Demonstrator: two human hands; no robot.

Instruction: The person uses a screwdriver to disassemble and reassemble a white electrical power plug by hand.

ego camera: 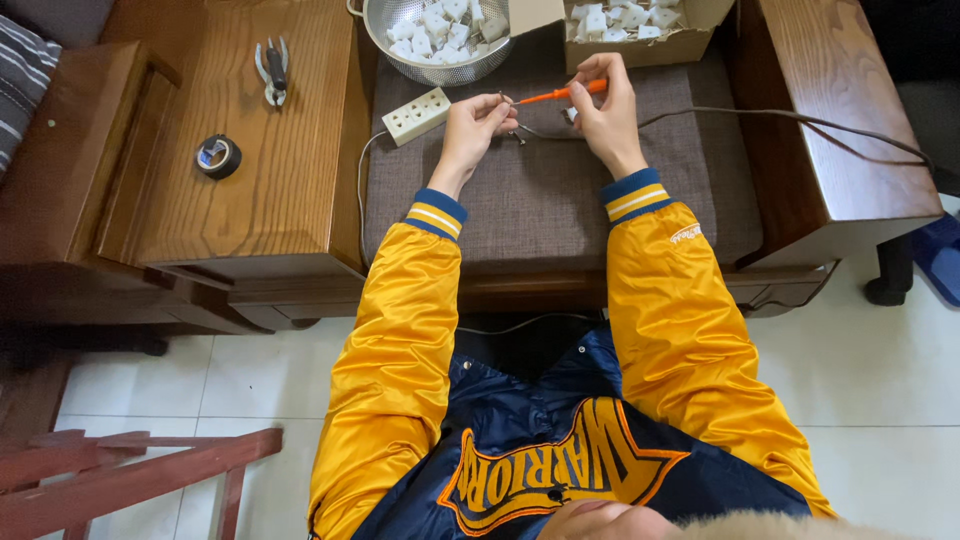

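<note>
Hands meet over a brown cushion (540, 210) in the head view. The right hand (607, 115) has its fingers shut around an orange screwdriver (565, 93), whose tip points left at the wire end. The left hand (478, 122) pinches that thin wire end (512, 110) tight between its fingers. A white power strip (417, 115) lies just beside the left hand. Behind sit a metal strainer (437, 68) and a cardboard box (640, 48), both holding small white parts. On the wooden tabletop (290, 180) lie pliers (272, 70) and a black tape roll (218, 156).
</note>
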